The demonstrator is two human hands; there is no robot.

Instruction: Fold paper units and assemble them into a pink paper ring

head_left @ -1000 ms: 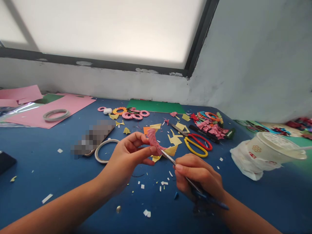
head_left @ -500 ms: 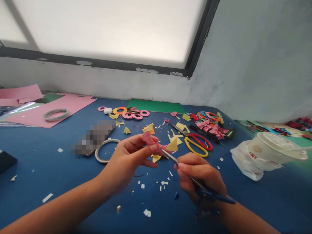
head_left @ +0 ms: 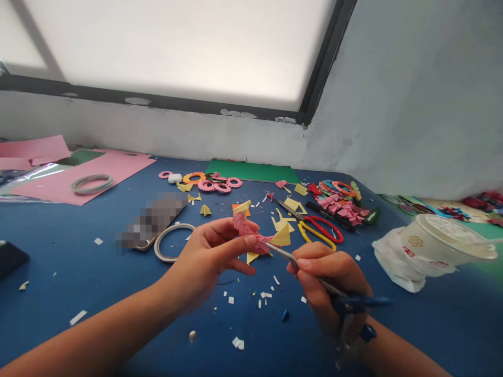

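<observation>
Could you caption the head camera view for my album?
Left hand holds a folded pink and yellow paper piece, right hand a metal-tipped tool at it, above a blue table.

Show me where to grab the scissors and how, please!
Best take the scissors by the red handle, probably coming from the right. Its loop lies toward the near right, while the blades point away to the far left. The right hand hides part of the yellow handle, so red looks easier.

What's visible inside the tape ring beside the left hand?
Inside the tape ring: blue tabletop and apparently a pale scrap. The left hand covers its lower right, so anything there is hidden.
</observation>
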